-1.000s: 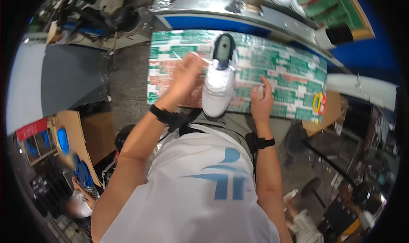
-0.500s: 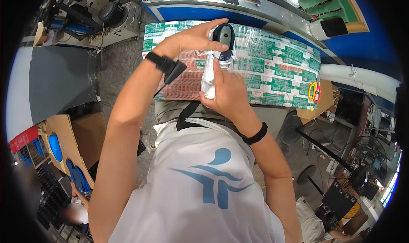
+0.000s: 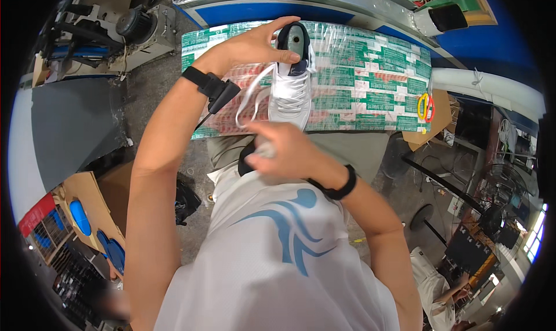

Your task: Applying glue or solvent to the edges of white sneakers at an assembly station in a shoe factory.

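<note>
A white sneaker (image 3: pixel 291 97) with a dark collar lies on the tape-covered board, its toe toward me and its heel away. My left hand (image 3: pixel 255 46) grips it at the heel end, thumb on one side of the opening and fingers around the far side. A white shoelace (image 3: pixel 255 90) hangs in a loose loop to the shoe's left. In front of my body, just short of the toe, my right hand (image 3: pixel 286 151) is smeared by motion. Its fingers are curled around a whitish wad (image 3: pixel 265 148). Whether the index fingertip touches the lace end, I cannot tell.
The board (image 3: pixel 359 87) is wrapped in green, white and red printed tape. Scissors with yellow and red handles (image 3: pixel 426 107) sit at its right end. A metal-edged blue bench (image 3: pixel 249 15) runs behind. A fan (image 3: pixel 504 186) stands at right; a motor (image 3: pixel 136 24) stands at back left.
My right hand has left the sneaker and pulled back toward my body with the whitish wad. The sneaker's laced top is now uncovered. My left hand still grips the heel.
</note>
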`<state>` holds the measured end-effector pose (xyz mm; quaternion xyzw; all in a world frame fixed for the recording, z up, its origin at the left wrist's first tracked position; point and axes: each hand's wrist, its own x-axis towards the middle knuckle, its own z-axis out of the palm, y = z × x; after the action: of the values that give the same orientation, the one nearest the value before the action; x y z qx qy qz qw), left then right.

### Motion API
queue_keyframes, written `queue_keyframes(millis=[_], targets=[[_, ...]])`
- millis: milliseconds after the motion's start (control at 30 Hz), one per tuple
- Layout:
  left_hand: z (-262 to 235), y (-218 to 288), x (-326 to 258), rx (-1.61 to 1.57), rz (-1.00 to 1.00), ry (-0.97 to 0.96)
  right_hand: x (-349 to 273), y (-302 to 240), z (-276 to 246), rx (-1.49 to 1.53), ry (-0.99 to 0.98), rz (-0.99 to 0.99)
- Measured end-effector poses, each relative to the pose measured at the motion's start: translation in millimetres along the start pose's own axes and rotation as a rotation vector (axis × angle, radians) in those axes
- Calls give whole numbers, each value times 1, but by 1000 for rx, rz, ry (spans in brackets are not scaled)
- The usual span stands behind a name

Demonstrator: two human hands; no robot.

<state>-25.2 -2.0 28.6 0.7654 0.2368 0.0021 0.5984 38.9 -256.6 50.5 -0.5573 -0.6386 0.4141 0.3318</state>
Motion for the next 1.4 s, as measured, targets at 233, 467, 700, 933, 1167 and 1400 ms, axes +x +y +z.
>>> queue_keyframes(millis=[233, 467, 700, 933, 1167, 1400], targets=[[23, -5, 41, 101, -184, 230, -16, 43, -49, -241, 436, 47], [42, -15, 47, 48, -138, 345, -14, 50, -62, -459, 383, -55], [31, -24, 37, -86, -95, 358, -38, 24, -81, -583, 159, -1], [36, -14, 27, -92, -138, 408, -95, 0, -74, -394, 49, 120], [25, -31, 17, -194, -46, 430, -33, 59, -49, -617, 236, 71], [22, -36, 16, -236, -55, 395, -69, 36, -89, -630, 61, 205]])
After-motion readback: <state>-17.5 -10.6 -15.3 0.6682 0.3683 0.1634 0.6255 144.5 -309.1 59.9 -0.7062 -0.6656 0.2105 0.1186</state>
